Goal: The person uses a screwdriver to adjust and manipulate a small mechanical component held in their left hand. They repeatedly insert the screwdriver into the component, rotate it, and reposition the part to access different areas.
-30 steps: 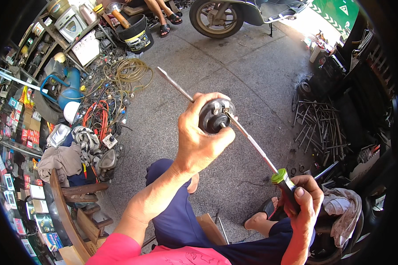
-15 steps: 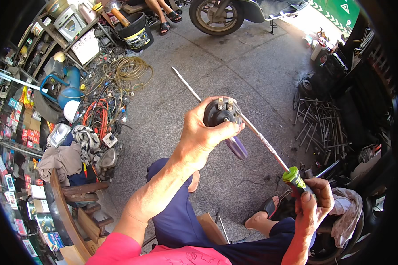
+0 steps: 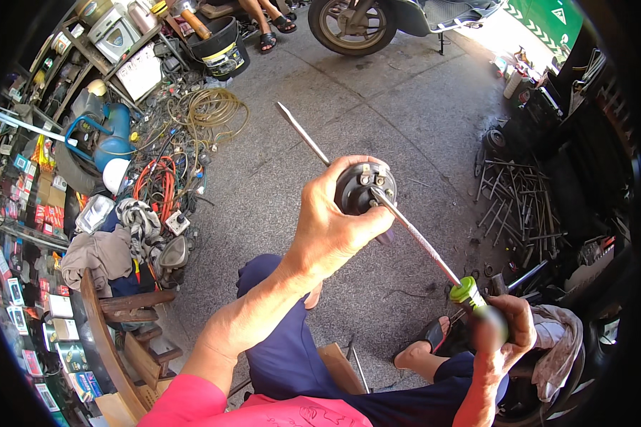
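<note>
My left hand (image 3: pixel 335 228) is gripping a round black metal part (image 3: pixel 365 188) at frame centre, fingers curled around its rim, thumb pressed against the side. My right hand (image 3: pixel 502 331), lower right, is closing fingers tight around the green-collared handle of a long screwdriver (image 3: pixel 413 238), its shaft crossing the part's face toward upper left. Coiled cables (image 3: pixel 206 114) are lying upper left on the concrete.

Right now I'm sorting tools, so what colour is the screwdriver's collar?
Bright green, on the screwdriver by the right hand; head view.
</note>
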{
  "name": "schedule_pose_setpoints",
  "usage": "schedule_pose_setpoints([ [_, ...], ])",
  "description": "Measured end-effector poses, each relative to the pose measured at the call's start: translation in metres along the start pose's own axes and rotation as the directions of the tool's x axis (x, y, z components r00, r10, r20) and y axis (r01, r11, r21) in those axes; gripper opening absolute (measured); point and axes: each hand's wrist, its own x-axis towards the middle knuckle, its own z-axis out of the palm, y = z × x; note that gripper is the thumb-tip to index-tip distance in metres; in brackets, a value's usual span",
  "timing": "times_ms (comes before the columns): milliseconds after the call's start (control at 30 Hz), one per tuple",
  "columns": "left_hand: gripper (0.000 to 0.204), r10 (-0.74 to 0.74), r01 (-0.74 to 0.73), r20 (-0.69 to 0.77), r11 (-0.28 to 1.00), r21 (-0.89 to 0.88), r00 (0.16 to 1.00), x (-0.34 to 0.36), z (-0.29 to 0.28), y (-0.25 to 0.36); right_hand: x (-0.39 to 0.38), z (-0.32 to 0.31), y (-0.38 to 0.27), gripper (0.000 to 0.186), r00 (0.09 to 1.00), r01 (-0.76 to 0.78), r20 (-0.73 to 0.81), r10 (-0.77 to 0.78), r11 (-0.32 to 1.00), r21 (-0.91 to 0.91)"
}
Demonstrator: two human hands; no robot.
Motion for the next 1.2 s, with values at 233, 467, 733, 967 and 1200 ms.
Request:
schedule_pose_setpoints([
  [233,0.039,0.222,-0.216,-0.001,0.946,0.241,0.975,-0.002,0.001,-0.004,-0.002,0.006,-0.002,0.047,0.997,-0.047,-0.068,0.047,0.999,0.006],
  [467,0.042,0.491,-0.466,0.015,0.818,0.337,0.871,0.003,0.001,-0.013,-0.002,0.004,-0.002,0.047,0.997,-0.015,-0.078,0.015,1.0,-0.002],
  [733,0.047,0.621,-0.556,0.002,0.7,0.448,0.784,0.002,0.001,-0.011,-0.002,0.003,-0.001,0.048,0.996,0.041,-0.08,-0.045,0.998,-0.049],
  [967,0.045,0.735,-0.605,0.014,0.547,0.578,0.678,0.003,0.001,-0.011,-0.001,-0.006,0.004,0.043,0.993,-0.112,0.04,0.108,0.985,0.13],
  [1200,0.044,0.763,-0.598,0.023,0.486,0.637,0.646,0.005,0.002,-0.014,-0.007,0.005,-0.002,0.044,0.946,0.314,-0.044,-0.323,0.939,-0.138],
])
